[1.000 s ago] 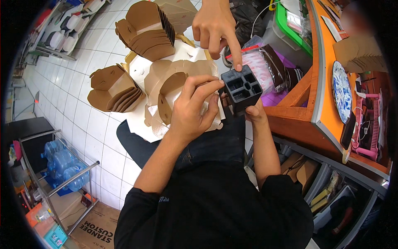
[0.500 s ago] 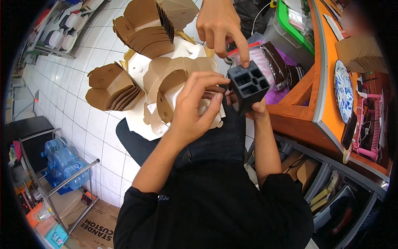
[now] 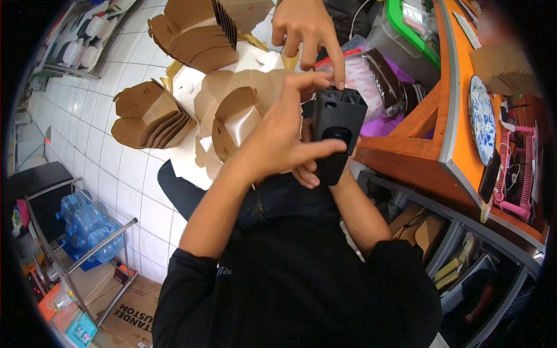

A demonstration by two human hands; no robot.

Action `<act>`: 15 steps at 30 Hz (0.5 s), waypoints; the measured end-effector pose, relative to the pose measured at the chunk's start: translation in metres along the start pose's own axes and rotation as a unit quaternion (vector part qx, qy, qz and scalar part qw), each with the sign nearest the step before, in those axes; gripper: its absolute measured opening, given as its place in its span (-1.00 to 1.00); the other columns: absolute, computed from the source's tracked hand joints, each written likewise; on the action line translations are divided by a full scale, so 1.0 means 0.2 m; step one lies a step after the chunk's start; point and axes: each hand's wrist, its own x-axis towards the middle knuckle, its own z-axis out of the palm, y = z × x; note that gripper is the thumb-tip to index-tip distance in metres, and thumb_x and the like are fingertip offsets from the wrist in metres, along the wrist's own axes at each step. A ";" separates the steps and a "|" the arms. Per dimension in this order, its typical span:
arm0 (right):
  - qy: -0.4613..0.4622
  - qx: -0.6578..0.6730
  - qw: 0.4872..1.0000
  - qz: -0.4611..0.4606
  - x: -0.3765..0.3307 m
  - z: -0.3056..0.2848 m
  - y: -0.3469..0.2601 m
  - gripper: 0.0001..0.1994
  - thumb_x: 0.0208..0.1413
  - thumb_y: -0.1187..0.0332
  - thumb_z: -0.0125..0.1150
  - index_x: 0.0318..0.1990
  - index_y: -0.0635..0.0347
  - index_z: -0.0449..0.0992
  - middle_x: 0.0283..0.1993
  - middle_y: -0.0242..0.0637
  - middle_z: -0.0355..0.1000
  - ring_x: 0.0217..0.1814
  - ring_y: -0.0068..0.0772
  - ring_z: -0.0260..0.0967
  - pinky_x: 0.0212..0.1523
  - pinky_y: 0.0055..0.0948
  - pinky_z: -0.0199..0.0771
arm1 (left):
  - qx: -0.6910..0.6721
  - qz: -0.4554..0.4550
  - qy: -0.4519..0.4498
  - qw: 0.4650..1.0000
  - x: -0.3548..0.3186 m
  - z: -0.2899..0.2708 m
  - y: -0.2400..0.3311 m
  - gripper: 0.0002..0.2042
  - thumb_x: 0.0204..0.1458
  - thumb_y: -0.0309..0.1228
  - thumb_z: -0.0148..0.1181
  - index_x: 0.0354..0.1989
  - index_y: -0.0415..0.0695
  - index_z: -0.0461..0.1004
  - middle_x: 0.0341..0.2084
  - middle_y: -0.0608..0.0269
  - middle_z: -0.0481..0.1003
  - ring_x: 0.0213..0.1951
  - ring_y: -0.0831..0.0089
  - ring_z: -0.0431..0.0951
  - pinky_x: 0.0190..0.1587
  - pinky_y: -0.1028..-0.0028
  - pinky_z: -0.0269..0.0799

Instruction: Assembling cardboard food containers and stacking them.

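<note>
Over my lap I hold a black box-shaped device [image 3: 348, 116], upright and slightly tilted, with a small round dark display on its front. My left hand [image 3: 272, 139] grips its left side, the thumb lying across the front by the display and the index finger at the top edge. My right hand [image 3: 350, 168] is around its lower right and back, mostly hidden by the device. From the far side another person's hand [image 3: 307, 26] reaches in, its extended index finger at the device's top edge.
Brown paper food boxes stand beyond my left hand: an open one [image 3: 235, 119], a nested stack [image 3: 148, 116] and a taller stack [image 3: 200, 43]. An orange table [image 3: 458, 145] with a blue-white plate [image 3: 481, 119] is at right. Water bottles [image 3: 90, 223] sit on a metal rack at left.
The device has turned, so its front with the round display shows instead of its hollow compartmented end. My left thumb has moved onto the front. The other person's finger stays at the top.
</note>
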 end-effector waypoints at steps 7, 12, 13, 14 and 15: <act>0.074 0.067 0.995 -0.027 -0.07 0.06 0.10 -0.05 0.00 -0.56 -0.01 0.27 0.11 0.35 -0.29 -0.02 0.42 -0.50 -0.04 0.41 -0.44 -0.15 0.46 | -0.177 -0.212 -0.075 0.958 -0.05 0.07 -0.08 -0.23 -0.01 -0.43 0.52 0.30 -0.16 0.11 0.15 0.06 0.31 0.15 0.37 0.44 0.21 0.33 0.39; 0.130 0.098 0.985 -0.057 -0.06 0.05 0.07 -0.07 0.03 -0.55 -0.09 0.19 0.18 0.39 -0.31 -0.07 0.41 -0.48 -0.08 0.40 -0.42 -0.15 0.41 | -0.090 -0.169 0.041 0.981 -0.06 0.18 -0.14 -0.33 0.06 -0.41 0.46 0.26 -0.20 0.16 0.18 0.00 0.30 0.14 0.26 0.49 0.16 0.29 0.45; 0.157 0.087 0.981 -0.068 -0.05 0.05 0.06 -0.09 0.05 -0.54 -0.12 0.15 0.19 0.42 -0.30 -0.08 0.41 -0.47 -0.09 0.40 -0.40 -0.16 0.40 | 0.023 -0.068 0.095 0.993 -0.07 0.19 -0.19 -0.38 0.09 -0.40 0.43 0.23 -0.21 0.19 0.20 -0.04 0.30 0.14 0.20 0.50 0.16 0.26 0.47; 0.187 0.075 0.976 -0.081 -0.05 0.04 0.05 -0.11 0.06 -0.53 -0.15 0.10 0.20 0.44 -0.29 -0.09 0.42 -0.46 -0.11 0.41 -0.38 -0.17 0.38 | 0.021 -0.070 0.092 0.993 -0.05 0.18 -0.20 -0.38 0.09 -0.40 0.43 0.23 -0.21 0.19 0.20 -0.04 0.30 0.14 0.20 0.50 0.16 0.26 0.47; 0.184 0.024 0.980 -0.072 -0.05 0.01 0.04 -0.16 0.10 -0.50 -0.16 0.04 0.18 0.46 -0.26 -0.10 0.45 -0.44 -0.12 0.41 -0.35 -0.20 0.37 | 0.086 -0.074 0.047 0.992 -0.03 0.16 -0.20 -0.42 0.10 -0.32 0.41 0.20 -0.19 0.23 0.20 -0.11 0.29 0.11 0.02 0.51 0.10 0.16 0.50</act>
